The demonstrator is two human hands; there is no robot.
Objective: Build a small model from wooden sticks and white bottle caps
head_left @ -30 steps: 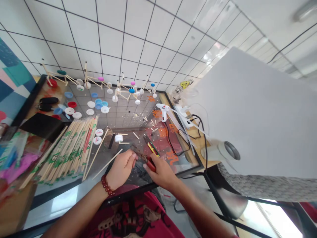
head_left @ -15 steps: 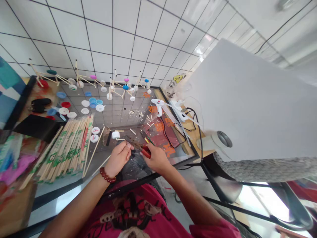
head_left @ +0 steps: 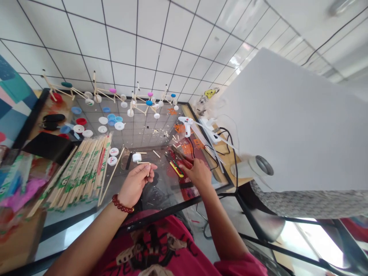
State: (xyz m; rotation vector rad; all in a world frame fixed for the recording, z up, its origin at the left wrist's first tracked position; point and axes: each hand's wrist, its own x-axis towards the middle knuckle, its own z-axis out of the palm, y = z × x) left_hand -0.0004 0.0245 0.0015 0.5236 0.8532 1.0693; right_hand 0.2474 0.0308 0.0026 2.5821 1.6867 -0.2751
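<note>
Short stick [head_left: 148, 173], pinched at the fingertips of the left hand [head_left: 134, 186] above the near part of the table [head_left: 135, 134]. The thumb and forefinger were closed on it, with scarcely a gap between them. The pliers [head_left: 179, 154] lay in the right hand [head_left: 200, 174], whose fingers were wrapped around the red handles; the metal head pointed away from the person and to the left, well apart from the stick. Whether its jaws met could not be told.

Beneath and just beside the pliers lay a yellow cutter [head_left: 176, 169]. Beyond the left hand stood a white cap [head_left: 137, 157], with a thin stick [head_left: 143, 163] near it. To the left were two printed caps [head_left: 114, 156] and a bagged bundle of chopsticks [head_left: 76, 174]. Pale scraps [head_left: 162, 133] were scattered farther back, the glue gun [head_left: 186, 125] to their right. Blue caps [head_left: 111, 119] lay at the left rear; along the back edge, before the tiled wall [head_left: 120, 42], stood several stick-and-cap models [head_left: 143, 106].
</note>
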